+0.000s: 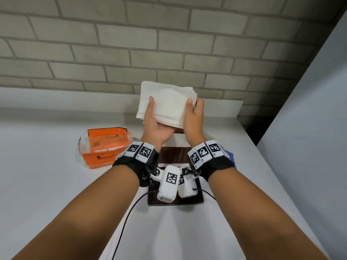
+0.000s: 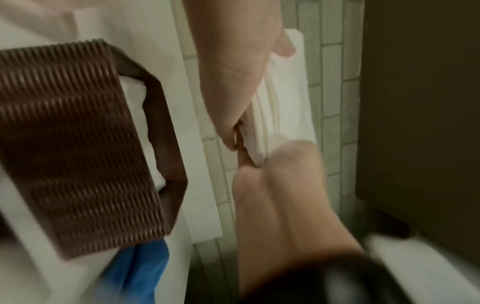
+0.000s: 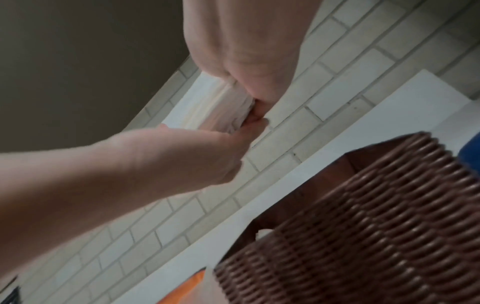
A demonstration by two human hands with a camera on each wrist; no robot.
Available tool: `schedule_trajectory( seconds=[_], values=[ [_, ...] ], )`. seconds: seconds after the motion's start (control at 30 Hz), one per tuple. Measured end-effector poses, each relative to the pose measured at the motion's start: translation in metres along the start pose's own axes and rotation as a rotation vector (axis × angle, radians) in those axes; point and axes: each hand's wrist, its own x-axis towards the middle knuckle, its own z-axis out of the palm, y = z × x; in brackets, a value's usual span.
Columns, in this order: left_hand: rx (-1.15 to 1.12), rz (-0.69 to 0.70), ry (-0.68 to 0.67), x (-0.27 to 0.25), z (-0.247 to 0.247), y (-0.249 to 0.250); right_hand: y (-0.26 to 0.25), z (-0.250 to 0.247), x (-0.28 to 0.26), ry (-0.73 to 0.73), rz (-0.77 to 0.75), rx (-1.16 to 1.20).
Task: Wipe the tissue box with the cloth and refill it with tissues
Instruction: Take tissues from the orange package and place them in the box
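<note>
Tissues (image 1: pixel 167 104) pinched as a stack between my left hand (image 1: pixel 155 126) and right hand (image 1: pixel 193 117) could fan apart if I loosen either side.

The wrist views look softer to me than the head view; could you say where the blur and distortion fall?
Head view: sharp, evenly lit, brick lines bowed by the wide lens; tissue stack crisp. Left wrist view: motion-blurred, worst on the near left hand and blue cloth. Right wrist view: soft throughout, the woven tissue box smeared.

Left hand (image 1: pixel 156 126), right hand (image 1: pixel 193 117) gripping
</note>
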Motion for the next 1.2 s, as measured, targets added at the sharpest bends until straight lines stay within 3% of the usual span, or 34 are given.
schedule_trajectory(
  seconds=[0.13, 0.3, 0.43, 0.57, 0.67, 0.77, 0.93, 1.03, 1.2],
  values=[
    [0.009, 0.155, 0.099, 0.007, 0.000, 0.008, -0.001, -0.003, -0.009, -0.094, 0.036, 0.069],
    [0.066, 0.153, 0.146, 0.007, -0.003, 0.005, 0.005, -0.007, -0.007, -0.134, 0.059, -0.005],
    [0.219, 0.135, 0.231, 0.012, -0.018, 0.017, 0.013, -0.023, 0.007, -0.178, 0.192, -0.013],
    [0.529, 0.166, 0.384, 0.016, -0.028, 0.023, 0.024, -0.029, 0.014, -0.232, 0.278, -0.227],
    [0.965, 0.205, 0.497, 0.020, -0.032, 0.021, 0.032, -0.029, 0.016, -0.234, 0.286, -0.453],
    [1.385, 0.178, 0.519, 0.019, -0.033, 0.021, 0.033, -0.025, 0.016, -0.263, 0.258, -0.618],
    [1.904, 0.003, 0.460, 0.016, -0.025, 0.022, 0.034, -0.019, 0.017, -0.326, 0.214, -0.837],
    [2.092, -0.005, 0.443, 0.017, -0.022, 0.019, 0.036, -0.017, 0.012, -0.344, 0.180, -0.934],
    [2.166, 0.174, 0.486, 0.018, -0.034, 0.012, 0.047, -0.013, 0.002, -0.278, 0.050, -1.112]
  ],
)
